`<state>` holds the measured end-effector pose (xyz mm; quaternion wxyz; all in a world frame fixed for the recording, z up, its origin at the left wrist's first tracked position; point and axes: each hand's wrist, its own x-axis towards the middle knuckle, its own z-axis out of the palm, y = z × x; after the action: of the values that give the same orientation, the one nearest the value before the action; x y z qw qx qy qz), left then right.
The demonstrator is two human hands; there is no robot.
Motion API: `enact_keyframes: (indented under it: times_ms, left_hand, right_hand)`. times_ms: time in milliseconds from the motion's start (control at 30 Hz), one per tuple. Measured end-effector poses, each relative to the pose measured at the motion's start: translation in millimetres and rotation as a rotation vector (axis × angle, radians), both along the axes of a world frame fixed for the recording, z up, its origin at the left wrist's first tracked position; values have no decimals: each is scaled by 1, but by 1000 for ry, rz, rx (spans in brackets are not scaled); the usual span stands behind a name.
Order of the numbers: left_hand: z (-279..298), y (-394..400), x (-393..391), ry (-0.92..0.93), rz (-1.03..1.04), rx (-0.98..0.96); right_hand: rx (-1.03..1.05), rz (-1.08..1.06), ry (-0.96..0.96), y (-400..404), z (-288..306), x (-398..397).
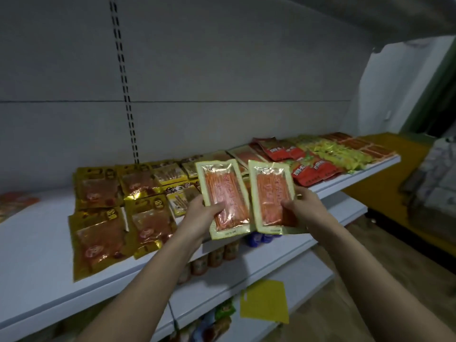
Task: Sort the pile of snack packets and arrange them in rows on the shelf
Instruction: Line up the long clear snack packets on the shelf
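Above the front edge of the white metal shelf [37, 243], two flat cream-bordered clear packets of orange-red snack sticks, held up side by side and tilted slightly back. Left hand [202, 213] curled round the lower left edge of the left stick packet [223, 196], thumb pressed across its front, fingers hidden behind. Right hand [299, 206] gripping the lower right side of the right stick packet [271, 196], thumb on the front, fingers behind. Inner edges of both packets touching or just overlapping near the bottom; cannot tell which.

On the shelf behind and to the left, four large gold foil packets [98, 238] with reddish contents, laid flat in two rows. Just right of those, smaller yellow packets [172, 176] with brown sticks, partly hidden by the left wrist. Farther right along the shelf, red packets [308, 169] with white lettering, then a heap of bright yellow packets [340, 151], then dark red-brown packets [370, 146] at the far end.

Below, on lower shelves, small jars with orange labels [217, 255], blurred, and a plain yellow card [266, 302].
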<state>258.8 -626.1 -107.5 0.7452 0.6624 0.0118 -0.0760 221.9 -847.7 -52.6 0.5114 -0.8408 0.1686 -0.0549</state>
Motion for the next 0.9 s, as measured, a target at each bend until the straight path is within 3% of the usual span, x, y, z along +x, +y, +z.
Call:
enact_keyframes:
  times_ms: [167, 333, 400, 533, 600, 733, 833, 900]
  left_hand:
    - [1, -58, 44, -63, -8, 152]
    - [2, -98, 59, -114, 31, 467]
    - [3, -112, 63, -168, 37, 640]
    - [-5, -132, 63, -310, 219, 1183]
    - [-7, -138, 58, -373, 244, 1210]
    - [-10, -153, 47, -380, 31, 1260]
    - [-14, -165, 46, -332, -24, 1308]
    - [-15, -171, 47, -318, -9, 1311]
  right_hand:
    - [-241, 22, 84, -65, 19, 55]
    - [-400, 154, 180, -88, 19, 98]
    - [-442, 243, 225, -94, 17, 115]
    - [-595, 397, 231, -102, 7, 146]
    - [-708, 454, 188, -107, -2, 156]
    - [-897, 683, -18, -115, -14, 162]
    - [-957, 931, 52, -119, -17, 162]
    - [-974, 983, 69, -123, -20, 162]
